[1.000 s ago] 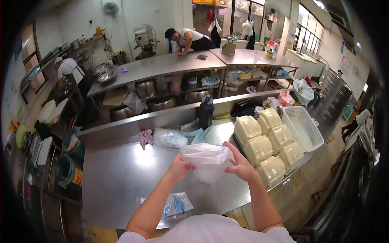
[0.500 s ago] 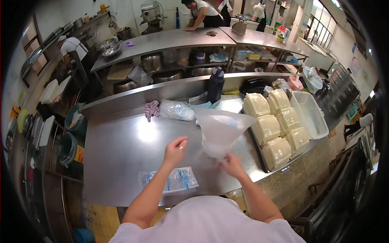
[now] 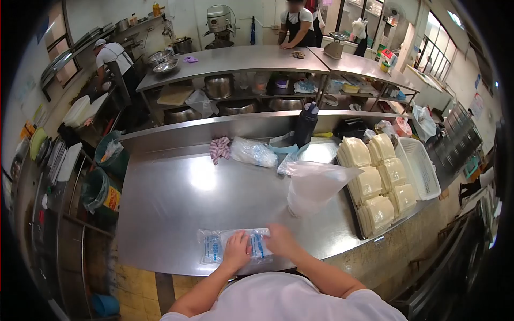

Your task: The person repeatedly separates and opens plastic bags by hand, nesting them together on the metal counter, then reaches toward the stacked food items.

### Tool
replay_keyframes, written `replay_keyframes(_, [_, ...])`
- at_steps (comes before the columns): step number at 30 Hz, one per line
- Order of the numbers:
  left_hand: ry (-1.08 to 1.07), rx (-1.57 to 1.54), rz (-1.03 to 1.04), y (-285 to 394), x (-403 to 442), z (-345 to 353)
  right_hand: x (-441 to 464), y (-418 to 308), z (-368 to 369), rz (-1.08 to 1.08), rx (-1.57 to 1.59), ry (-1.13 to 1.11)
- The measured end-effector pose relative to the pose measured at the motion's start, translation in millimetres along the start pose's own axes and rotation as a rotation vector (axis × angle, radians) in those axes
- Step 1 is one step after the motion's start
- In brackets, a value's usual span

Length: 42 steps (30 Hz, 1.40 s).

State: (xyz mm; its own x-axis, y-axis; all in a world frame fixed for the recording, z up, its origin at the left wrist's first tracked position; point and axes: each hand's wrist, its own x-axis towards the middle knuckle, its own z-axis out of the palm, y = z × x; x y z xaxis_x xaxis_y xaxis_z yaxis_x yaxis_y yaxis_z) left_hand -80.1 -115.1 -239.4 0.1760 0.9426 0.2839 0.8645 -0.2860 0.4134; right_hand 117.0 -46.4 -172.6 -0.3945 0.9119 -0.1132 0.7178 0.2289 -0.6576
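A clear plastic packet with blue print (image 3: 212, 249) lies flat near the front edge of the steel table. My left hand (image 3: 237, 250) rests on its middle, fingers stretched over the plastic. At the packet's right end is my right hand (image 3: 282, 242); motion smears its fingers, and whether they pinch the plastic cannot be made out. Farther right, a translucent plastic bag (image 3: 317, 187) stands upright on its own, its wide mouth spread at the top. Neither hand touches this bag.
Stacks of cream-coloured wrapped packs (image 3: 369, 184) fill a dark tray on the right, beside a white basket (image 3: 417, 168). Along the back are a striped cloth (image 3: 219, 150), a clear plastic bundle (image 3: 254, 153) and a dark bottle (image 3: 306, 125). A co-worker (image 3: 300, 27) stands behind the far table.
Both hands have moved down to the printed packet, the right one leaving the base of the upright bag. The camera view has shifted, and the far co-worker now stands straighter.
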Motion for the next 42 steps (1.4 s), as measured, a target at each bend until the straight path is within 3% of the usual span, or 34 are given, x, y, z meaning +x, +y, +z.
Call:
replay_keyframes(1, [-0.057,0.025,0.023,-5.4,0.2,7.8,-3.6,-29.5,-7.6,-0.202,0.121,0.027])
replay_keyframes(2, [-0.115,0.050,0.049,-14.9,3.5,21.0,-1.4,-51.4,6.0,-0.296,0.304,-0.218])
replay_keyframes(3, [-0.172,0.075,0.074,-19.8,5.6,28.7,-3.7,-83.4,14.9,-0.527,0.110,-0.248])
replay_keyframes(6, [-0.398,0.165,-0.077,4.8,26.1,8.7,-30.5,-170.3,1.6,-0.775,0.360,-0.692])
replay_keyframes(9, [-0.483,0.114,-0.116,-4.4,31.3,9.7,-27.4,-135.0,22.7,-1.024,0.403,-0.438])
replay_keyframes(11, [-0.439,0.081,-0.107,-3.5,21.6,11.7,-21.8,-81.3,6.7,-0.737,0.158,-0.464])
replay_keyframes(12, [-0.398,0.084,-0.084,2.8,16.1,2.6,-14.8,-52.9,-2.9,-0.467,0.038,-0.568])
replay_keyframes(13, [-0.351,0.091,-0.060,6.8,13.2,-5.6,-12.1,-20.0,-8.9,-0.476,-0.015,-0.368])
replay_keyframes(15, [-0.316,0.024,-0.101,11.3,13.9,-11.9,-3.0,26.6,1.7,0.011,0.009,-0.048])
replay_keyframes(18, [-0.237,-0.048,-0.122,4.4,9.9,-11.1,5.7,40.4,3.6,0.115,-0.288,-0.206])
replay_keyframes(24, [-0.226,-0.173,-0.151,-4.9,3.4,-9.6,0.6,30.3,48.3,0.148,-0.155,-0.151])
replay_keyframes(27, [-0.167,-0.138,-0.123,-8.0,-2.2,-3.5,2.6,87.4,69.3,0.189,0.229,-0.179])
replay_keyframes(30, [-0.170,-0.092,-0.119,-4.9,-9.2,3.1,-20.4,86.4,39.8,0.364,0.534,-0.089])
replay_keyframes(33, [-0.212,-0.033,-0.108,-0.7,-8.9,12.1,-21.5,74.4,13.7,0.526,0.598,-0.141])
replay_keyframes(36, [-0.252,0.028,-0.111,-1.2,-9.5,20.9,-19.3,94.4,11.1,0.599,0.474,-0.022])
replay_keyframes(39, [-0.249,0.012,-0.130,-0.8,-4.2,23.3,-26.1,129.0,8.3,0.508,0.697,0.362])
replay_keyframes(42, [-0.261,-0.037,-0.201,12.7,6.3,11.0,-39.4,117.3,-39.5,0.582,0.847,0.364])
